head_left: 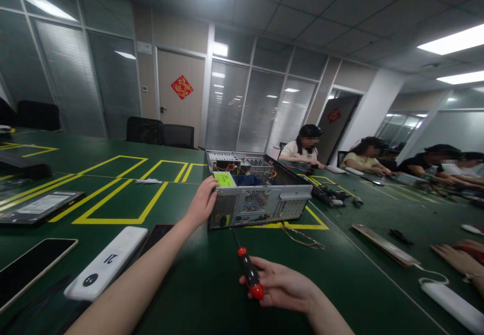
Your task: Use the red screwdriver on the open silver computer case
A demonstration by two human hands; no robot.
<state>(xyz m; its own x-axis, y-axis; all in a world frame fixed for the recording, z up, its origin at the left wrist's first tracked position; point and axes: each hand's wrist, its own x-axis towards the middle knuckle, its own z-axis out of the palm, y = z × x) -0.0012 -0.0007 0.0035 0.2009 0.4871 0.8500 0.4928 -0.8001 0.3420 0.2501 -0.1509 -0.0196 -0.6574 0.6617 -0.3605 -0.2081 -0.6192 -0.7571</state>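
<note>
An open computer case (260, 201) lies on the green table with its rear panel facing me. Cables and a yellow-green labelled box (224, 179) show inside its left end. My left hand (203, 199) grips the case's left rear corner, with its fingers over the top edge. In my right hand (278, 280) is a screwdriver (249, 272) with a black and red handle, held by closed fingers. Its shaft points up and away towards the bottom edge of the rear panel. Whether the tip touches the case I cannot tell.
Left of me lie a white power bank (108, 262), a phone (36, 264) and a hard drive (41, 205). Loose wires (302, 237) lie before the case. Dark cables (330, 195) and another phone (385, 244) are right. A neighbour's hand (459, 258) rests at far right.
</note>
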